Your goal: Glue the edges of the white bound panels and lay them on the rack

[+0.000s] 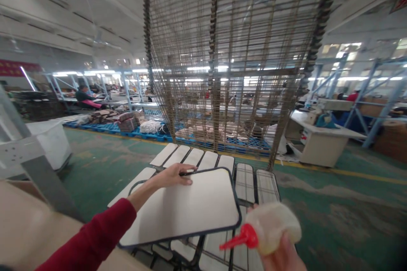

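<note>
My left hand (174,175), in a red sleeve, grips the far left edge of a white rectangular panel with a dark rim (187,207), thumb on top. It holds the panel flat above a wire rack shelf (248,182). At the lower right my right hand (282,256) is wrapped round a pale squeeze bottle with a red nozzle (269,230). The nozzle points left, close to the panel's right corner. Several more white panels (193,156) lie side by side on the shelf beyond.
A tall wire drying rack (235,59) stands straight ahead. A grey metal post (34,165) and a white bin (52,139) are at the left. At right stands a white workbench (321,139). A seated person (84,97) works far left. The floor is green.
</note>
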Demonstrator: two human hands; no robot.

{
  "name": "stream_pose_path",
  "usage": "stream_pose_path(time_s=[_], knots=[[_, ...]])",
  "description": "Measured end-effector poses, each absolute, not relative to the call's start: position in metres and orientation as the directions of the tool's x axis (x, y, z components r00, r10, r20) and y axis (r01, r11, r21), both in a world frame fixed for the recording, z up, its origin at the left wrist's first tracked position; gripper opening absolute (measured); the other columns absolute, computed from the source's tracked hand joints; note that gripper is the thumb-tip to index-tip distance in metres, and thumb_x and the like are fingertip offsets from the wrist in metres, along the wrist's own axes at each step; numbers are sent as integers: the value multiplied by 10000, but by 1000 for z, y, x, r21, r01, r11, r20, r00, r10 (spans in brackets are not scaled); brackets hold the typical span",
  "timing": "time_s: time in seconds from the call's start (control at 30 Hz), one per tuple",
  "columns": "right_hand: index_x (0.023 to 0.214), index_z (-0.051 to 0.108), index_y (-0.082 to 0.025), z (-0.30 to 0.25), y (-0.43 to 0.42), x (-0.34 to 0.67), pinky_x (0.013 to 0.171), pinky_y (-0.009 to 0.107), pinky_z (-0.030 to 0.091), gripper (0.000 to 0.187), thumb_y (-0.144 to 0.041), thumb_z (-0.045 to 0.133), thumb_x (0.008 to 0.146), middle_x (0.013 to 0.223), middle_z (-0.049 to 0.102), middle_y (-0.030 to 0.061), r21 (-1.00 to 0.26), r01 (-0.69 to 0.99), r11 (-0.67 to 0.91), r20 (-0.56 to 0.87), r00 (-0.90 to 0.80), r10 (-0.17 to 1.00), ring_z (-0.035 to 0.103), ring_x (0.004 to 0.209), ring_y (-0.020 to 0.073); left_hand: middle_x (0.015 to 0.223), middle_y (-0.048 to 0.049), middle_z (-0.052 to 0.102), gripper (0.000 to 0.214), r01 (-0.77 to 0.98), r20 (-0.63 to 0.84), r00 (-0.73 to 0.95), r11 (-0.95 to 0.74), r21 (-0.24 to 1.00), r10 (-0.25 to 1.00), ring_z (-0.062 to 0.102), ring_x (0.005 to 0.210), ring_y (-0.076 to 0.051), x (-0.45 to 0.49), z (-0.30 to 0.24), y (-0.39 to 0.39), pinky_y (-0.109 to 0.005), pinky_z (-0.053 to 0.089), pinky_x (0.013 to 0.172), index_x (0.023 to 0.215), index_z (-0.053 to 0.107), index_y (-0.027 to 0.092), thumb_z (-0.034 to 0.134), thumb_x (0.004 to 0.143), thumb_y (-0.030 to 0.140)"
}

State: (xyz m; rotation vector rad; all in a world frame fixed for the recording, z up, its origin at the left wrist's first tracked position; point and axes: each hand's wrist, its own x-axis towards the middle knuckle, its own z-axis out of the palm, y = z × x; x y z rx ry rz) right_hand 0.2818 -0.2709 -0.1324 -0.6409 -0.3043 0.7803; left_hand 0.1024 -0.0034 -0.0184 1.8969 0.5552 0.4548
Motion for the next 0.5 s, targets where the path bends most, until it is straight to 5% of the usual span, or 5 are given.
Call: stream_pose_path(time_s=[0.17,0.3,0.5], knots=[[1202,605,-239,-53,-258,320,970,478,474,733,-459,850,547,1130,677,104,-695,-263,669,165,847,506,657,977,272,853,-14,719,343,209,-37,893,-340,917,449,615,822,-218,72,-5,-1,-239,458,729,944,765,189,786,607,250],[1107,651,-212,-17,-240,323,982,505,443,706,-428,870,471,1052,696,119,-739,-131,661,315,799,511,665,945,295,891,-15,732,308,205,-78,905,-269,941,418,636,856,-227,56,7,-7,-251,476,771,908,771,193,791,603,228],[1051,662,-243,-8,-231,320,891,533,503,733,-413,898,379,984,712,107,-776,-115,620,336,757,561,681,864,312,930,-45,740,219,173,-74,948,-304,937,311,663,868,-248,43,28,-18,-293,502,792,884,773,169,743,681,245]])
